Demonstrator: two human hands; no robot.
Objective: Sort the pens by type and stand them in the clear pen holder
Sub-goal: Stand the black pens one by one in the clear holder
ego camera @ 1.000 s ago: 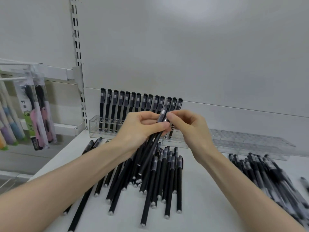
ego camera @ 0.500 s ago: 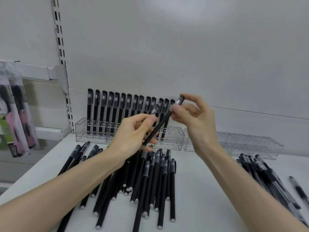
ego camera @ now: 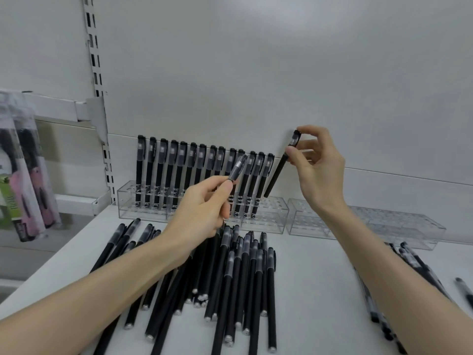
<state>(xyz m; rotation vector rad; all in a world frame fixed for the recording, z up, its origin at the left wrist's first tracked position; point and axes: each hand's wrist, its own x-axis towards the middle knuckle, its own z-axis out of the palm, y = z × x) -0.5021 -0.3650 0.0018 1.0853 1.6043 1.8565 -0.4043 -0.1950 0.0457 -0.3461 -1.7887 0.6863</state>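
The right hand (ego camera: 320, 170) pinches a matte black pen (ego camera: 279, 172) below its smoky cap, tilted, its lower end just over the right part of the clear holder (ego camera: 271, 221). The left hand (ego camera: 202, 213) grips a second pen (ego camera: 238, 167), cap up, above the loose pile (ego camera: 243, 278); a row (ego camera: 179, 170) stands in the holder.

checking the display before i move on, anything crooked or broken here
Nothing stands out. The standing pens form an even row in the clear holder. The loose pens lie in a heap on the shelf, none visibly broken.
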